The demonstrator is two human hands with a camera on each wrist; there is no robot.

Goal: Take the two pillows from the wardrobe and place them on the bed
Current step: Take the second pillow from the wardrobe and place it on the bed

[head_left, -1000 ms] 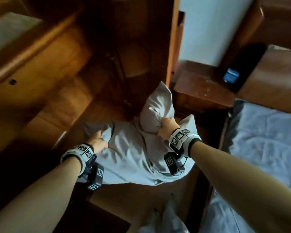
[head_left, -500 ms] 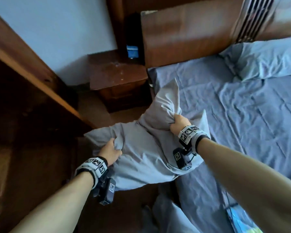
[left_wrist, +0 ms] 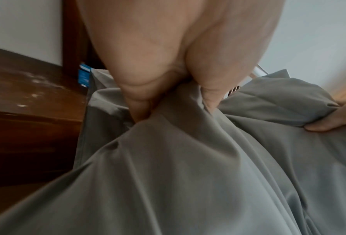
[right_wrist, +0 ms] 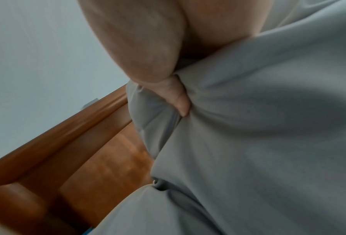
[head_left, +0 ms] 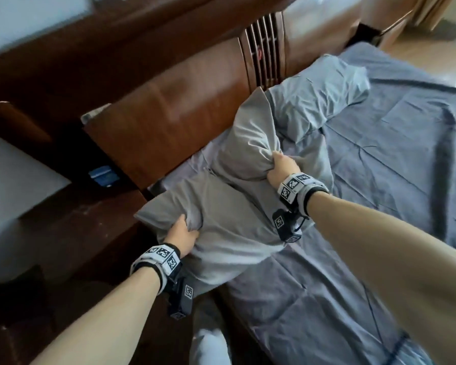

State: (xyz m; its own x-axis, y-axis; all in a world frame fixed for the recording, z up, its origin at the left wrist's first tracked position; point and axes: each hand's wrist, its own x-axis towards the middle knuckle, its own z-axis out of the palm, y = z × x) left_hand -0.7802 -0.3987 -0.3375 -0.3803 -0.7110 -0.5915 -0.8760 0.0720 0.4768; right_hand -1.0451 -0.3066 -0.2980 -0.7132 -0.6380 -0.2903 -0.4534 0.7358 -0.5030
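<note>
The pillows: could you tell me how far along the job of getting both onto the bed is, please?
Done: one pillow already lies at the headboard end of the bed. In hand: the second grey pillow is held over the near corner of the bed, bunched in the left hand and right hand. Left: lowering it beside the first and letting go.

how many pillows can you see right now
2. One grey pillow is gripped by the left hand and right hand above the bed; another pillow lies by the headboard.
</note>
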